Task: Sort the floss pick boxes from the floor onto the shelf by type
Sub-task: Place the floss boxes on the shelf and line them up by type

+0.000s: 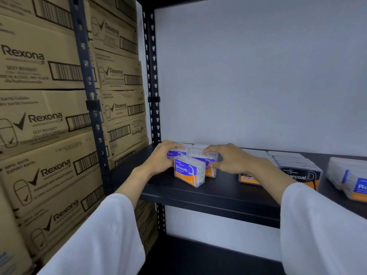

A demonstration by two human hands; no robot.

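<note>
On the black shelf (198, 195) stands a group of clear "Smooth" floss pick boxes with blue and orange labels. My left hand (160, 157) grips the left box of the group (174, 154). My right hand (228, 158) grips the right one (206, 157) from its right side. A third Smooth box (188, 172) stands tilted in front of them, between my hands. To the right sit black "Charcoal" boxes (299, 173), then more blue-labelled boxes (349, 181) at the right edge.
Stacked cardboard Rexona cartons (49, 120) fill the rack on the left, behind a perforated dark upright (93, 108). The shelf's own upright (153, 76) stands at its left rear. A white wall backs the shelf. A lower black shelf (198, 259) lies beneath.
</note>
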